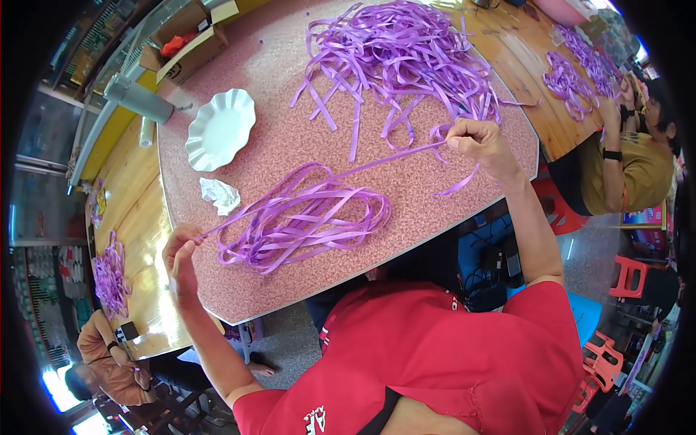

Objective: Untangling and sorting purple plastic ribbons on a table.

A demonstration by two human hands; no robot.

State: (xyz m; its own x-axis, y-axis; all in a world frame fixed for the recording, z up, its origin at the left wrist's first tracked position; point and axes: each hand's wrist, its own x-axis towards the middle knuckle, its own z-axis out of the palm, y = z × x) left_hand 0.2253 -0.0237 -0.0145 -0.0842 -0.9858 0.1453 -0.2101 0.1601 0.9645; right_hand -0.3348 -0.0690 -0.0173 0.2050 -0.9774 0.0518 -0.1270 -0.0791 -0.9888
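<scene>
A length of purple ribbon (391, 157) runs taut between my two hands, low over the pink speckled table (290, 138). My left hand (183, 254) pinches it at the table's left edge. Toward the right, my right hand (480, 143) is closed on the same ribbon, and a short tail hangs below the fist. Under the stretched strip lies a loosely looped bundle of purple ribbon (312, 217). Beyond my right hand a large tangled heap of purple ribbon (406, 54) covers the table's far side, loose ends trailing toward me.
A white scalloped plate (221, 130) and a crumpled white tissue (220, 196) rest left of the bundle. Behind them stand a grey-green bottle (139, 99) and a cardboard box (192, 54). People sit at wooden tables on both sides, with more purple ribbon (569, 83) near the right one.
</scene>
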